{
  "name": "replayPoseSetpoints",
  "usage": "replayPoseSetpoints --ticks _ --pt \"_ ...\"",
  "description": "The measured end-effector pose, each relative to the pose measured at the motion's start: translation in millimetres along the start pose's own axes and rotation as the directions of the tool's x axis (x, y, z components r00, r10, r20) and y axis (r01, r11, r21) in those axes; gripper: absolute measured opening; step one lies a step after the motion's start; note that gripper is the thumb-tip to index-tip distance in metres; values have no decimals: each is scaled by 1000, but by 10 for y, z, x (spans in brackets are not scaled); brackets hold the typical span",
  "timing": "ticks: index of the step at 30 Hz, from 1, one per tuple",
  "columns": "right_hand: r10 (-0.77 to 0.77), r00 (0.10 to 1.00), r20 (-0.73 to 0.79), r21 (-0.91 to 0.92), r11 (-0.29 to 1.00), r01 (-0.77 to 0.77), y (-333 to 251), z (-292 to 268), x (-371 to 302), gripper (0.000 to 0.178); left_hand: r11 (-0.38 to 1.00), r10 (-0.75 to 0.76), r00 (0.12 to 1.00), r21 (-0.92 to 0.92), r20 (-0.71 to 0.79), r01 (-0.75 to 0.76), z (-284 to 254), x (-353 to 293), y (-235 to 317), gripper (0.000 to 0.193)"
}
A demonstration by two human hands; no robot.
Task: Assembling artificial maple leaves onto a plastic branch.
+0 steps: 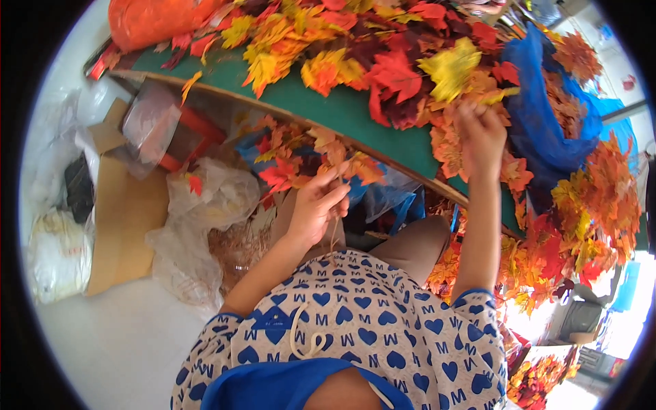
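Note:
My left hand point(320, 205) is closed round a thin brown stem of an artificial maple branch. Red and orange leaves point(280, 174) fan out above and beside its fingers, and the stem's lower end hangs toward my lap. Over the table's right part my right hand point(482, 133) reaches into the leaf pile, fingers bent together at a yellow maple leaf point(452, 70) that looks slightly blurred. Its fingertips are partly hidden among the leaves. Orange leaves point(447, 147) lie beside and under this hand.
Red, orange and yellow leaves point(396, 75) cover much of the green table point(383, 133). Blue plastic bags point(529, 130) of leaves stand at the right, above a hanging leafy mass point(594, 232). To the left are a cardboard box point(133, 219), clear bags point(212, 195) and a red stool point(198, 137).

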State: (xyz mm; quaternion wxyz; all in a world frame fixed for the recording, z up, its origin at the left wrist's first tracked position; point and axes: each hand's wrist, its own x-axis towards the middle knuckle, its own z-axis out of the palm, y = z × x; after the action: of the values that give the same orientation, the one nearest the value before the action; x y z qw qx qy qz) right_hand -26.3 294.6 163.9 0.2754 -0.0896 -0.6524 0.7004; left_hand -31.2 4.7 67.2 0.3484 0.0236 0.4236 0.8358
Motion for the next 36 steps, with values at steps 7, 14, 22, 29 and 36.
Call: replayPoseSetpoints --ticks 7,14,22,29,36 --pt "414 909 -58 470 814 -341 832 960 -1331 9 991 133 991 17 -11 -133 221 2 -85 47" --pt "483 872 85 623 657 -425 940 960 -1486 9 984 176 983 38 -44 -174 223 10 -202 45" --pt "496 866 69 652 634 -415 955 953 -1482 11 989 140 990 49 -24 -139 204 26 -215 46" --pt "451 892 31 626 687 -369 1006 941 -1499 8 990 134 990 42 -35 -133 179 66 -273 46" --pt "471 881 -54 645 690 -329 1123 1074 -1578 6 987 133 988 97 -74 -126 147 55 -241 44"
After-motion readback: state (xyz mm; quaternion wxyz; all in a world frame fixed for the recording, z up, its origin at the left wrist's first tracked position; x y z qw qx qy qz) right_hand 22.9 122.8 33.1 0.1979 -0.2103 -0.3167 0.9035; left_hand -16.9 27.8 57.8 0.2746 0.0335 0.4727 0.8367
